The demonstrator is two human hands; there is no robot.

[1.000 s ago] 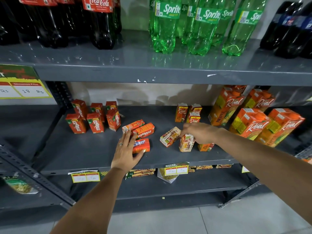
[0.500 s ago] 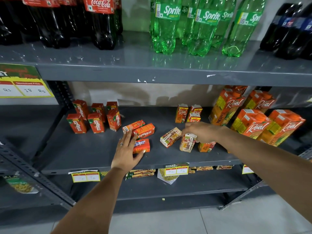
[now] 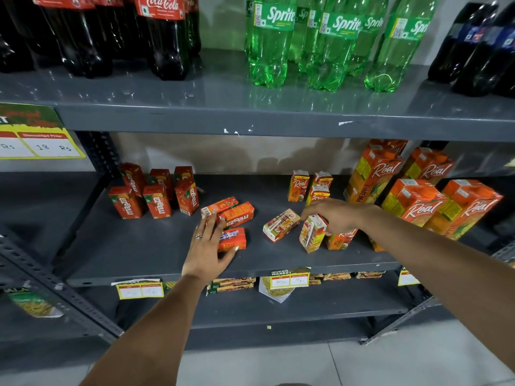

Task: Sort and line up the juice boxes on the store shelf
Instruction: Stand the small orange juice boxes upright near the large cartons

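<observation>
On the grey middle shelf (image 3: 139, 252) several small red Maaza boxes (image 3: 154, 200) stand upright at the back left. Three more Maaza boxes (image 3: 237, 214) lie flat mid-shelf. My left hand (image 3: 207, 246) rests flat there, fingers spread, its thumb and palm around the nearest flat Maaza box (image 3: 232, 239). My right hand (image 3: 338, 215) grips the top of a small Real box (image 3: 312, 232), which is tilted. Another Real box (image 3: 280, 225) lies on its side between my hands. A further one (image 3: 338, 239) stands under my right wrist. Small Real boxes (image 3: 298, 186) stand at the back.
Large Real cartons (image 3: 415, 201) crowd the shelf's right end. Coca-Cola bottles (image 3: 164, 37), Sprite bottles (image 3: 271, 40) and dark bottles (image 3: 473, 43) stand on the upper shelf. Price tags (image 3: 289, 280) hang from the shelf edge. Packets lie on the lower shelf (image 3: 306, 305).
My right hand has tipped and shifted the small Real box slightly right. My left hand has barely moved beside the flat Maaza boxes.
</observation>
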